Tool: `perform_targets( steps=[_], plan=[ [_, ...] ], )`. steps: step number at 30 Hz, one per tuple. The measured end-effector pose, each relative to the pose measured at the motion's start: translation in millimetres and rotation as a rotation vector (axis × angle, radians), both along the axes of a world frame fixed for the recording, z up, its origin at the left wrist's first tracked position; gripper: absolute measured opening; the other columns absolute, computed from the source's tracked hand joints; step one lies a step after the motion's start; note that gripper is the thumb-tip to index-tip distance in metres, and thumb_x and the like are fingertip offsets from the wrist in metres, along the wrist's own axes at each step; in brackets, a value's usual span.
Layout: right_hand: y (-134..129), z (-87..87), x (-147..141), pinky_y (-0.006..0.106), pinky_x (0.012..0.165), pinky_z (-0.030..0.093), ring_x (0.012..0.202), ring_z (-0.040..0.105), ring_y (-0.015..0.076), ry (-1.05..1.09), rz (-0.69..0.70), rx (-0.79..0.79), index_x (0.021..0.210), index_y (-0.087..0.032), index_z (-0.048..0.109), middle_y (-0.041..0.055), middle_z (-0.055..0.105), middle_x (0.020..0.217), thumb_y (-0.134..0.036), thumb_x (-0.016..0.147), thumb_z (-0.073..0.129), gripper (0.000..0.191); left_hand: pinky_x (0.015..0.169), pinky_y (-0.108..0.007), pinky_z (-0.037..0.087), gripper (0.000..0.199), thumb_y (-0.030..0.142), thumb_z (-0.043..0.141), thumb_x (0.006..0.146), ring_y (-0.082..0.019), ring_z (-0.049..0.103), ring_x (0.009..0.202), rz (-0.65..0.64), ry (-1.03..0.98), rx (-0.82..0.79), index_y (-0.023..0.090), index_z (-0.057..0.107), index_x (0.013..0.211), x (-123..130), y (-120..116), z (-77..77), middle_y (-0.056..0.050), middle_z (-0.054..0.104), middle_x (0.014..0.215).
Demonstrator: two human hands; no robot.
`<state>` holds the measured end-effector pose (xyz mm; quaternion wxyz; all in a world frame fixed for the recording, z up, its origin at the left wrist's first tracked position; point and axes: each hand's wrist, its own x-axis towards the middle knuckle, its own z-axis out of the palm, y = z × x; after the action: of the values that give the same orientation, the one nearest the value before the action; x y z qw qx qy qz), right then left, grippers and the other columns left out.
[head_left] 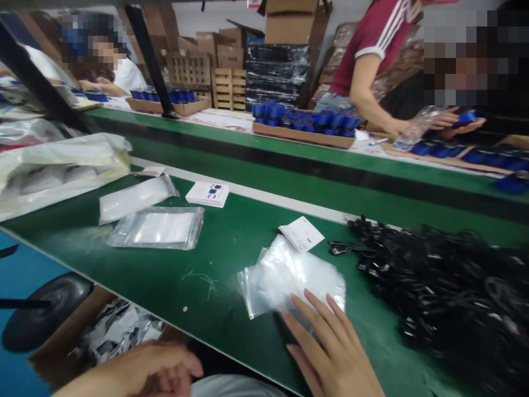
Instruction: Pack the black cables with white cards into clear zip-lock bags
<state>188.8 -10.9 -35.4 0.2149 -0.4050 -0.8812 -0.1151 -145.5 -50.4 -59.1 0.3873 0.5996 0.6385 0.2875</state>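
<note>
Head view, left hand (pixel 167 370) loosely curled and seemingly empty above the open carton (pixel 68 347), right hand (pixel 330 342) spread open over clear plastic bags (pixel 289 275) on the green table (pixel 231 237), black cables (pixel 446 292) heaped beyond.

Green tabletop (pixel 223 259), black cables (pixel 446 298), blue items (pixel 306 117), white-striped maroon shirt (pixel 372 33).

your left hand (pixel 171 370) and right hand (pixel 330 344) are bare, with slim fingers (pixel 320 320), and pale grey cloth (pixel 239 386) covers your lap.
</note>
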Motion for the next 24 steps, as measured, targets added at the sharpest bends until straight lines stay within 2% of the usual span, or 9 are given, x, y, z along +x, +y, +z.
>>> perform_targets(
  steps=[2, 4, 7, 9, 12, 15, 18, 21, 24],
  plan=[
    [-4.8, 4.7, 4.1, 0.046, 0.096, 0.038, 0.115, 0.057, 0.0283, -0.014, -0.044, -0.005, 0.120, -0.020, 0.061, 0.0071, 0.066, 0.121, -0.024, 0.096, 0.044, 0.029, 0.080, -0.032, 0.056, 0.045, 0.045, 0.066, 0.076, -0.024, 0.065, 0.104, -0.421, 0.169, 0.063, 0.036, 0.061, 0.119, 39.5, 16.5, 15.8, -0.003, 0.065, 0.123],
    [-7.9, 4.5, 8.9, 0.044, 0.096, 0.038, 0.114, 0.058, 0.0273, 0.006, -0.129, -0.008, 0.124, -0.018, 0.059, 0.0078, 0.066, 0.121, -0.024, 0.098, 0.041, 0.032, 0.094, -0.047, 0.049, 0.057, 0.035, 0.061, 0.082, -0.028, 0.051, 0.124, -0.384, 0.441, 0.300, 0.036, 0.042, 0.136, 72.8, 39.1, 25.4, -0.006, 0.049, 0.141],
    [-7.8, -1.9, 15.1, 0.044, 0.099, 0.036, 0.113, 0.058, 0.0264, 0.076, -0.212, -0.004, 0.122, -0.016, 0.060, 0.0083, 0.067, 0.118, -0.022, 0.099, 0.039, 0.032, 0.096, -0.061, 0.044, 0.073, 0.033, 0.067, 0.079, -0.035, 0.045, 0.129, -0.443, 0.666, 0.570, 0.028, 0.030, 0.142, 105.7, 68.2, 26.1, -0.014, 0.047, 0.142],
    [-4.9, -6.6, 17.4, 0.045, 0.102, 0.034, 0.113, 0.058, 0.0261, 0.115, -0.225, 0.011, 0.118, -0.017, 0.062, 0.0085, 0.067, 0.116, -0.018, 0.099, 0.037, 0.032, 0.094, -0.061, 0.046, 0.081, 0.034, 0.071, 0.076, -0.036, 0.050, 0.125, -0.525, 0.701, 0.651, 0.023, 0.026, 0.143, 115.8, 79.8, 22.2, -0.017, 0.052, 0.138],
    [2.0, -10.7, 17.8, 0.046, 0.103, 0.033, 0.110, 0.060, 0.0257, 0.146, -0.227, 0.057, 0.110, -0.015, 0.066, 0.0100, 0.069, 0.111, -0.014, 0.099, 0.034, 0.034, 0.089, -0.054, 0.053, 0.077, 0.027, 0.069, 0.078, -0.032, 0.058, 0.117, -0.588, 0.698, 0.705, 0.020, 0.025, 0.141, 120.2, 87.9, 18.9, -0.017, 0.059, 0.130],
    [9.3, -11.0, 16.1, 0.046, 0.104, 0.032, 0.105, 0.061, 0.0245, 0.208, -0.246, 0.099, 0.100, -0.015, 0.069, 0.0096, 0.071, 0.104, -0.016, 0.101, 0.031, 0.038, 0.084, -0.049, 0.057, 0.074, 0.022, 0.067, 0.077, -0.030, 0.063, 0.111, -0.579, 0.693, 0.716, 0.022, 0.027, 0.140, 120.7, 90.4, 21.2, -0.016, 0.061, 0.128],
    [14.7, -8.5, 15.8, 0.044, 0.105, 0.031, 0.099, 0.063, 0.0231, 0.247, -0.255, 0.126, 0.092, -0.016, 0.070, 0.0079, 0.073, 0.096, -0.019, 0.102, 0.028, 0.044, 0.080, -0.043, 0.059, 0.073, 0.018, 0.066, 0.076, -0.028, 0.066, 0.106, -0.509, 0.643, 0.617, 0.025, 0.030, 0.139, 119.4, 92.5, 28.0, -0.012, 0.060, 0.129],
    [18.2, -3.9, 18.6, 0.043, 0.107, 0.028, 0.092, 0.063, 0.0209, 0.233, -0.262, 0.140, 0.089, -0.016, 0.071, 0.0066, 0.074, 0.091, -0.018, 0.102, 0.026, 0.047, 0.072, -0.027, 0.059, 0.052, 0.014, 0.055, 0.081, -0.018, 0.071, 0.087, -0.476, 0.512, 0.418, 0.026, 0.045, 0.130, 115.4, 98.9, 39.9, -0.005, 0.066, 0.116],
    [21.4, 0.6, 22.5, 0.041, 0.106, 0.029, 0.087, 0.063, 0.0198, 0.208, -0.275, 0.147, 0.090, -0.015, 0.071, 0.0071, 0.073, 0.089, -0.017, 0.102, 0.024, 0.049, 0.074, -0.023, 0.057, 0.029, 0.023, 0.049, 0.089, -0.015, 0.071, 0.082, -0.495, 0.431, 0.318, 0.029, 0.060, 0.115, 115.9, 112.1, 53.7, 0.002, 0.072, 0.104]
  ],
)
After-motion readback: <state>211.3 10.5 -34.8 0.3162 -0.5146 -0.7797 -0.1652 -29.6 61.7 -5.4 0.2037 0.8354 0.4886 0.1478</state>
